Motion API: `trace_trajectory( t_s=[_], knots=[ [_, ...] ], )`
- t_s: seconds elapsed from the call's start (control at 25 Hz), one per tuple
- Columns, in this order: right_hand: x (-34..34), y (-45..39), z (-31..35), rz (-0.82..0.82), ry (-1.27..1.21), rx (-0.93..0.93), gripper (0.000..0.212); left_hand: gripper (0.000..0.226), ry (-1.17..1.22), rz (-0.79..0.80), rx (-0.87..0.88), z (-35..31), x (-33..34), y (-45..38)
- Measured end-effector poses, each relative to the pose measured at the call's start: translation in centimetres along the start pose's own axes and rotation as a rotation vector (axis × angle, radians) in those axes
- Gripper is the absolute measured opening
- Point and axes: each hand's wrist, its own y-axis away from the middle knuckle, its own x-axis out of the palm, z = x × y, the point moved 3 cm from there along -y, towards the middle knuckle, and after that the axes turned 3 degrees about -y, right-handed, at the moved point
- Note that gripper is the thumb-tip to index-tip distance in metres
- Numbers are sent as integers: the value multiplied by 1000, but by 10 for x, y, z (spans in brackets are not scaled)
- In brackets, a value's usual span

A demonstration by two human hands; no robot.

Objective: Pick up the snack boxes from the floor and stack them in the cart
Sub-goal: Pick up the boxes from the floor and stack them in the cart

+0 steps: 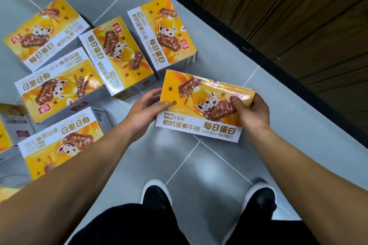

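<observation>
Far left, five snack boxes on the floor (49, 32) lie scattered face-up at odd angles on the grey tiled floor (199, 165), some overlapping or leaning on each other – probably dumped loose, waiting for pickup. More box edges at the left frame border, cut off. Moving right: left hand (144, 106) grips the left short edge of the held snack box (201, 105), thumb on the printed top face, fingers curled at the side edge. The box sits between both hands, printed face up, near edge over the tiles; cannot tell if it has cleared the floor. Right hand (251, 108) clamps the right short end, thumb pressed on top, fingers wrapped round the end – a two-sided grasp to keep the box level. Dark wood panelling (298, 26) at right. Cart not in view. Black shoes (157, 195) below.
</observation>
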Motion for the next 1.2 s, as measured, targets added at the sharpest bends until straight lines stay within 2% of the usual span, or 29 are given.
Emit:
trace_trajectory(
  t_s=[0.08, 0.2, 0.28, 0.56, 0.64, 0.84, 0.92, 1.08, 1.2],
  knots=[
    [-17, 33, 34, 55, -38, -26, 37, 49, 81, -23, -54, -27, -1, 46],
    [-46, 88, 85, 168, -80, -46, 49, 85, 74, -3, -146, -69, -3, 113],
    [-72, 127, 123, 237, -106, -32, 53, 95, 63, -8, -180, -111, -6, 163],
    [-173, 256, 255, 400, -64, -34, 56, 78, 18, -33, -239, -267, 14, 327],
    [-205, 287, 286, 413, -54, -42, 58, 83, -51, -17, -218, -308, 25, 363],
    [-271, 342, 337, 414, 17, -77, 58, 77, -283, 53, -118, -376, 47, 423],
    [-290, 358, 356, 421, 128, -129, 68, 82, -385, 92, -61, -399, 49, 440],
    [-323, 383, 379, 548, 396, -123, 107, 84, -530, 221, 30, -437, 58, 464],
    [-341, 402, 385, 585, 593, -157, 109, 84, -578, 321, 33, -456, 66, 470]
  ],
)
